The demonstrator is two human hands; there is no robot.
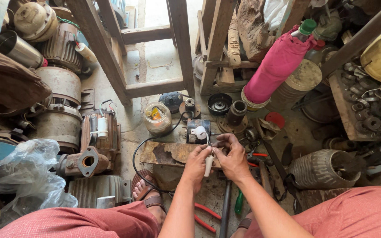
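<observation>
Down at the floor, we hold a small white cylindrical part between both hands, in front of our knees. Our left hand closes its grip around the upper side of the part, fingers curled over it. Our right hand pinches the same part from the other side, its grip shut on it too, with the thumb pressed near the top. A thin white wire runs up from the part to a small grey electric motor that sits just beyond our hands on a rusty metal plate. A black cable loops from the motor across the floor toward our sandalled foot. Beside the motor stands a clear glass jar with small bits inside. Red-handled pliers lie on the floor between our legs, and a green-handled screwdriver lies near them. To our left sit several rusty old motors and a crumpled plastic bag. Farther off, a pink cloth-wrapped bottle leans against wooden frames.
</observation>
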